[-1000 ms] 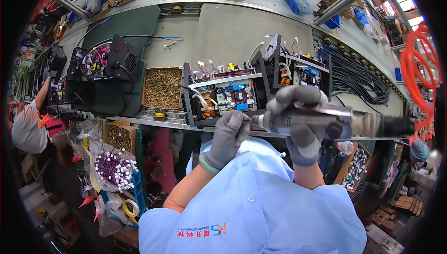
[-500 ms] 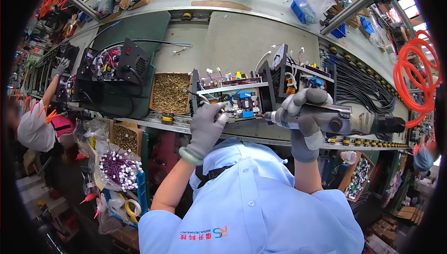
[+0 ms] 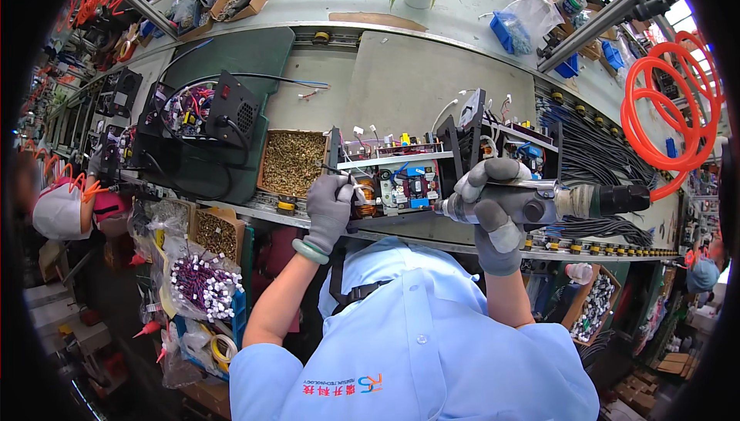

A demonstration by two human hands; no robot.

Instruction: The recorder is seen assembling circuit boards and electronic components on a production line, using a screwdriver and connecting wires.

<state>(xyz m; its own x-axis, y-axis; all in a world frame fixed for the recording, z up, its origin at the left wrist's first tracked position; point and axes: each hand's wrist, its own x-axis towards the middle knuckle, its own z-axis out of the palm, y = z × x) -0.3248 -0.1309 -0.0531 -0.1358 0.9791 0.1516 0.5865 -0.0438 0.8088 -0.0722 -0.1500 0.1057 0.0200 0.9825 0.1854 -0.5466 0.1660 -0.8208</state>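
Observation:
My right hand [image 3: 497, 217], in a grey glove, is wrapped round a metal air screwdriver [image 3: 532, 203] lying level. Its tip points left at the lower right corner of an open electronics chassis [image 3: 397, 165] with a circuit board, coils and blue parts. My left hand [image 3: 331, 207], also gloved, is closed at the chassis's left end, fingers curled in. A short dark wire [image 3: 336, 170] runs just above these fingertips; what they pinch, if anything, is hidden. A second open chassis [image 3: 524, 147] stands right of the first, behind the screwdriver.
A box of brass-coloured small parts [image 3: 293, 163] sits left of my left hand. Beyond it, a black unit [image 3: 231, 109] rests on a green board. Black cables [image 3: 593, 143] lie at right, under a coiled red air hose [image 3: 640, 105]. A co-worker [image 3: 65, 209] is at far left.
My left hand has drawn back left from over the circuit board to the chassis's end, its fingers more curled. The screwdriver has shifted slightly left and down; the view has moved a little.

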